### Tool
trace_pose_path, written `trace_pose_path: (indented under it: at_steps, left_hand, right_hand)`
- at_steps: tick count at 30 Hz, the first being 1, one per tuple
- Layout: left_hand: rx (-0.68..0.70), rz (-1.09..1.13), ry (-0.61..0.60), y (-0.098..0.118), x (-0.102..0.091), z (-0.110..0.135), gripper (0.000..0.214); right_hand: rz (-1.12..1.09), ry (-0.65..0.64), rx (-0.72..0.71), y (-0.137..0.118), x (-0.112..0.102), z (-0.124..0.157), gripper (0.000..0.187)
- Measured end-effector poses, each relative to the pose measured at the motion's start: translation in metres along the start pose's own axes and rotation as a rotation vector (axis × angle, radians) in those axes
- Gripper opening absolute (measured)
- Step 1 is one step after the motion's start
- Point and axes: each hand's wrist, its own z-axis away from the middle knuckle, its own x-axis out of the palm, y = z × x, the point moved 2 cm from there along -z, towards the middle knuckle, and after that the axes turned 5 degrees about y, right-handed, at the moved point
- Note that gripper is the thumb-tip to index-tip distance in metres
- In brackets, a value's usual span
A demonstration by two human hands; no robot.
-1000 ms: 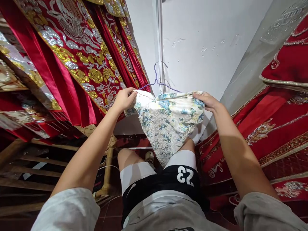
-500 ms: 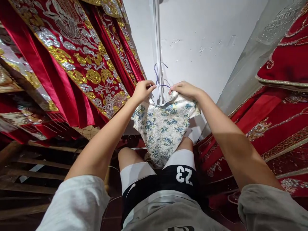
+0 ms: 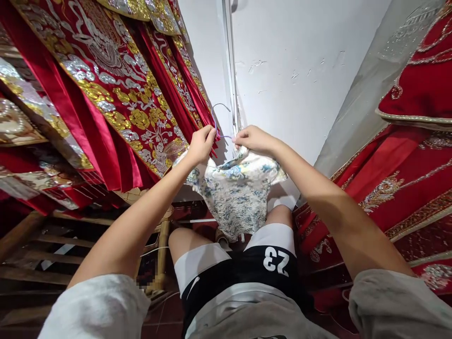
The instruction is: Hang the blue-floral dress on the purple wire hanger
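Note:
A white short-sleeved top (image 3: pixel 240 193) with a blue-green floral print hangs in front of my knees, spread between my two hands. A thin purple wire hanger (image 3: pixel 213 117) stands at its neckline with its hook up. My left hand (image 3: pixel 202 145) is closed, pinching the hanger close to the base of the hook. The fingers of my right hand (image 3: pixel 254 141) pinch the top's collar, beside the hanger's right arm. Fabric and fingers hide most of the hanger's arms. The lower hem dangles above the floor between my legs.
Red robes (image 3: pixel 137 94) with gold and silver embroidery hang close on the left. More red beaded garments (image 3: pixel 399 188) line the right. Ahead is a white wall (image 3: pixel 282 70) with a metal pole (image 3: pixel 229 56). A bamboo rack (image 3: pixel 162 249) stands low at left.
Both hands, the hanger and the top have shifted left and slightly down in view. The hook now stands left of the pole instead of in front of it.

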Motion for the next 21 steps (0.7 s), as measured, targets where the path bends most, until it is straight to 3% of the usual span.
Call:
trace_pose_path:
  at_steps: [6, 11, 16, 21]
  left_hand:
    - [-0.055, 0.045, 0.092, -0.003, -0.007, 0.022, 0.053]
    - [0.024, 0.197, 0.211, 0.03, -0.013, 0.047, 0.06]
    - [0.085, 0.394, 0.145, 0.08, -0.008, 0.054, 0.069]
    - [0.036, 0.497, -0.053, 0.105, -0.01, 0.037, 0.076]
  right_hand:
    - [-0.142, -0.13, -0.095, -0.005, -0.002, 0.0, 0.044]
    - [-0.265, -0.213, -0.189, -0.017, -0.001, 0.002, 0.047]
    - [-0.443, -0.104, -0.253, -0.019, 0.014, 0.041, 0.065]
    - [-0.462, 0.118, -0.148, -0.016, 0.002, 0.074, 0.072]
